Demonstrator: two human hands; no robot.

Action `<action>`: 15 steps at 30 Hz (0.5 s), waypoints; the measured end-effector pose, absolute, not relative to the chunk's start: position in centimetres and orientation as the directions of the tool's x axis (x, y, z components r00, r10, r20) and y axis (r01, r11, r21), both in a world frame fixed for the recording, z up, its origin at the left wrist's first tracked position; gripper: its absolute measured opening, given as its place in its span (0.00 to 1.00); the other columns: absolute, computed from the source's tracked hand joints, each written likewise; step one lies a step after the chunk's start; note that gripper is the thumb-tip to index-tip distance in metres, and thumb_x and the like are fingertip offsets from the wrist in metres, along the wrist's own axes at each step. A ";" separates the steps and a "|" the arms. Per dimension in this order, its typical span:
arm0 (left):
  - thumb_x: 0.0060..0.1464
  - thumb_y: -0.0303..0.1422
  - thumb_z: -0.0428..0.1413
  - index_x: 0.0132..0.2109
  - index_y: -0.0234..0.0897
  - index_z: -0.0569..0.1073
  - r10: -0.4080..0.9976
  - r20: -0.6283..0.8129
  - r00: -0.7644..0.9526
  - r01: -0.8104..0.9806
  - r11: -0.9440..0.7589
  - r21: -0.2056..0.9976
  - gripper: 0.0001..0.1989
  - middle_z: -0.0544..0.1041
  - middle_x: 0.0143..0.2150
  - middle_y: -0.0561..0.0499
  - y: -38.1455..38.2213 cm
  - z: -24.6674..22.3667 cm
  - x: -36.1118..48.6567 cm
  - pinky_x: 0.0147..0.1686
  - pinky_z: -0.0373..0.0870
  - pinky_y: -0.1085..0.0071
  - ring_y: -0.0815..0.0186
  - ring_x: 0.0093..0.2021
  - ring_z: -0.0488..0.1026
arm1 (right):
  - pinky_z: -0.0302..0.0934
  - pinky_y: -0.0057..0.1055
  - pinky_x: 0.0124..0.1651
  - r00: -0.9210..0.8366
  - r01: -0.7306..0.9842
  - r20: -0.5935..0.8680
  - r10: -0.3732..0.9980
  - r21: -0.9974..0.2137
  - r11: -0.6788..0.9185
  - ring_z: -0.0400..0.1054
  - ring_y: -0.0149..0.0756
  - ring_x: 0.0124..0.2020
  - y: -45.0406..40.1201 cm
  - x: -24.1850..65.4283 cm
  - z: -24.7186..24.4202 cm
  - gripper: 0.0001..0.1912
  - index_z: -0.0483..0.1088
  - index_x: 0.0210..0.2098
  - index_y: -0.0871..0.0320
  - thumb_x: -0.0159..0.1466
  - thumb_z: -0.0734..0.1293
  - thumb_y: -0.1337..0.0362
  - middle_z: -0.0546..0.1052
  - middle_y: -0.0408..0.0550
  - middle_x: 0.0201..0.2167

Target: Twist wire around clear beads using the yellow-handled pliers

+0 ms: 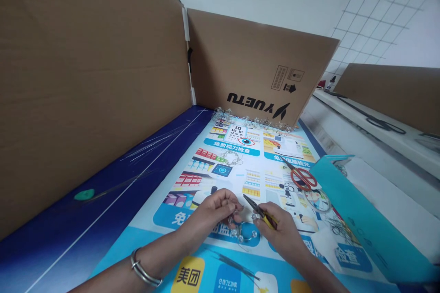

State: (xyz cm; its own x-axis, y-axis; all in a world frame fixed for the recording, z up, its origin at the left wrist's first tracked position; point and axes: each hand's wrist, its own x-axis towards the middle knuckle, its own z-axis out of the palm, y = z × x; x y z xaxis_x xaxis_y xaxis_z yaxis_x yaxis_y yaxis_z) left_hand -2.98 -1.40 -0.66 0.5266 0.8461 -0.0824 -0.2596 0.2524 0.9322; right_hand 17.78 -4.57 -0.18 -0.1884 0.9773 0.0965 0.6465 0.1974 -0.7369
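Observation:
My left hand, with metal bangles at the wrist, pinches a string of clear round beads on thin wire. The beads hang in a loose curve below the fingers, between both hands. In my right hand is a pair of pliers with yellow handles and dark jaws. Its jaws point up and left, close to my left fingertips but apart from them. A clear bead shows beside my right fingers; whether they touch it I cannot tell. Several straight wires lie on the printed mat in front of my hands.
Red-handled scissors and a roll of clear tape lie right, beside a teal box. A clear beaded loop lies ahead. More beaded pieces line the back cardboard wall. A green piece lies left.

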 end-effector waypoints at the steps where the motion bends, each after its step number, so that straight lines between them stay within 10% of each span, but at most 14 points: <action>1: 0.56 0.36 0.52 0.38 0.35 0.67 0.851 -0.078 0.520 -0.253 0.240 0.937 0.08 0.73 0.34 0.47 -1.4 -0.7 -2.9 0.32 0.66 0.69 0.66 0.33 0.71 | 0.58 0.27 0.33 -0.189 0.638 0.097 0.977 -0.744 0.197 0.64 0.33 0.30 -4.6 17.7 -0.1 0.09 0.68 0.37 0.58 0.57 0.62 0.63 0.71 0.44 0.30; 15: 0.56 0.32 0.50 0.50 0.41 0.60 0.966 0.124 0.226 0.028 -0.134 0.991 0.15 0.64 0.47 0.46 -2.6 -0.4 -2.8 0.41 0.64 0.65 0.63 0.41 0.66 | 0.58 0.26 0.32 -0.092 0.554 0.187 0.978 -0.806 0.206 0.63 0.32 0.30 -5.4 16.9 0.7 0.08 0.67 0.38 0.57 0.59 0.61 0.63 0.69 0.44 0.30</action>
State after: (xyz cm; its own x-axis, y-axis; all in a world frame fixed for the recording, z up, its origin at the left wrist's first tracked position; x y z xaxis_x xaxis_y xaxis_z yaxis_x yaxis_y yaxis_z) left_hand -2.83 -2.56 -0.36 0.2265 0.9661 0.1243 0.0285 -0.1341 0.9906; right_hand 16.94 -5.36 0.70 -0.0921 0.9781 0.1867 0.5544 0.2062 -0.8063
